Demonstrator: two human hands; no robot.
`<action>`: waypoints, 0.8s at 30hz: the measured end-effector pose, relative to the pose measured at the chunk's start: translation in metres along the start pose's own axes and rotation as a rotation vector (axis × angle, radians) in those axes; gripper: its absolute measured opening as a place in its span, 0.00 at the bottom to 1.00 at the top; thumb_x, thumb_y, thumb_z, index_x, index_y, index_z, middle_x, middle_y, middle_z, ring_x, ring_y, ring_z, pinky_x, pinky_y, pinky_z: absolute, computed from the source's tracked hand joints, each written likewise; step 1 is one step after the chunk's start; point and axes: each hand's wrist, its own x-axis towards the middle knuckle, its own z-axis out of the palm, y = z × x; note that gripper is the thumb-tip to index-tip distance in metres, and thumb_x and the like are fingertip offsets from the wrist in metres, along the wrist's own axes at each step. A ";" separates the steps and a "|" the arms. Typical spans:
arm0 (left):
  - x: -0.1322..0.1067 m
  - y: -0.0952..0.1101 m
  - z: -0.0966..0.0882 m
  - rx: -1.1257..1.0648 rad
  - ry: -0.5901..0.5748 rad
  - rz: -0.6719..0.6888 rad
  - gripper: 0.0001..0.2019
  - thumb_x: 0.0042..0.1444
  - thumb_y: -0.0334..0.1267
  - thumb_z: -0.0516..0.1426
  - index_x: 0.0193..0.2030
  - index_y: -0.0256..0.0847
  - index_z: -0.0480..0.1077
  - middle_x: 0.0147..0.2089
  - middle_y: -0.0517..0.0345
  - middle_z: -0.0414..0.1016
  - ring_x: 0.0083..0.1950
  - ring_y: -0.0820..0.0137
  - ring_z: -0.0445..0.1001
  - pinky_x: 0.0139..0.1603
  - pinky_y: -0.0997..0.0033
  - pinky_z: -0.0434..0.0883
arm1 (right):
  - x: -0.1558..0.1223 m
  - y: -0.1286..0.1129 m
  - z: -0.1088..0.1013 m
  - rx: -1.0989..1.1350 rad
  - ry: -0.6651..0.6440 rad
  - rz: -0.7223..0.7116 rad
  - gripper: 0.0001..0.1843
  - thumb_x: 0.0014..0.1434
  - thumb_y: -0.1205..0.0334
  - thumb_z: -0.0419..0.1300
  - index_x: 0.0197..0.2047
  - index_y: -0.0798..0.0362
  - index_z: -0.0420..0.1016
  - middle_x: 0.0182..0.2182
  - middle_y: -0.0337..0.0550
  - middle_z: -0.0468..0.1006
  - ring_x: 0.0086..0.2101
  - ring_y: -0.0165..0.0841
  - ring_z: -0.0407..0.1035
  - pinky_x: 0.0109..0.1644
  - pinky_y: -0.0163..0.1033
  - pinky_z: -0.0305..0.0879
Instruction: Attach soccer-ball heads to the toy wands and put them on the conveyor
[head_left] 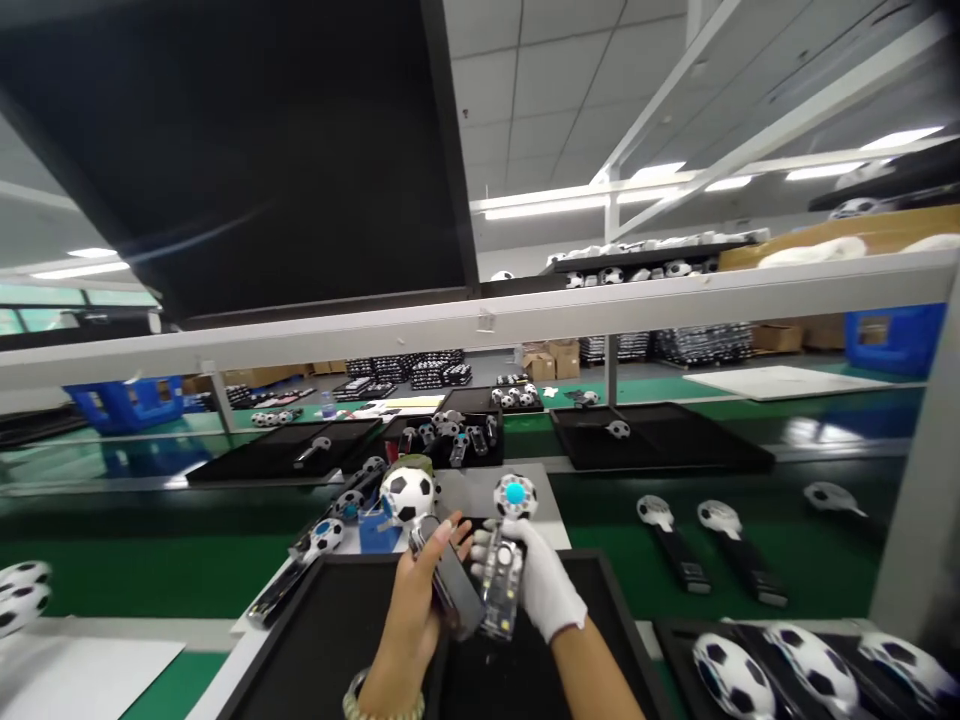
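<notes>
Above the tray, my left hand grips a dark-handled piece, my gloved right hand a clear-handled piece; drifting inward could knock both together.

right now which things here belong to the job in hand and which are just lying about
Likely the job's:
ball-headed unit in the left hand
second unit in the right hand
black tray beneath

Seemingly just lying about:
blue bin, far left
cardboard boxes, behind
white sheet, lower left
</notes>
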 end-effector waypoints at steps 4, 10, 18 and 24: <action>0.002 0.000 -0.009 0.058 0.105 -0.068 0.27 0.38 0.52 0.68 0.40 0.32 0.73 0.21 0.56 0.74 0.24 0.68 0.75 0.28 0.72 0.75 | 0.004 -0.008 -0.010 -0.025 0.137 0.037 0.17 0.52 0.53 0.63 0.36 0.59 0.71 0.30 0.47 0.78 0.24 0.30 0.72 0.27 0.33 0.70; -0.009 0.001 -0.006 0.225 0.070 -0.054 0.31 0.42 0.65 0.59 0.33 0.33 0.71 0.23 0.52 0.75 0.23 0.65 0.75 0.20 0.73 0.71 | -0.016 -0.002 0.011 -0.176 0.051 -0.015 0.24 0.52 0.41 0.60 0.31 0.57 0.72 0.20 0.42 0.74 0.20 0.32 0.70 0.25 0.36 0.70; -0.020 0.008 -0.013 0.578 -0.046 0.420 0.16 0.42 0.44 0.66 0.35 0.36 0.72 0.35 0.51 0.78 0.39 0.59 0.76 0.42 0.66 0.73 | -0.023 0.002 0.017 -0.771 0.011 -0.582 0.21 0.45 0.51 0.68 0.39 0.57 0.75 0.40 0.50 0.78 0.41 0.42 0.73 0.49 0.45 0.70; -0.038 0.024 -0.019 0.639 -0.309 0.739 0.16 0.43 0.28 0.59 0.41 0.44 0.68 0.41 0.56 0.72 0.43 0.61 0.73 0.45 0.64 0.71 | -0.046 -0.014 0.019 -0.915 -0.182 -0.689 0.13 0.44 0.65 0.64 0.36 0.55 0.76 0.39 0.49 0.78 0.40 0.40 0.73 0.49 0.47 0.70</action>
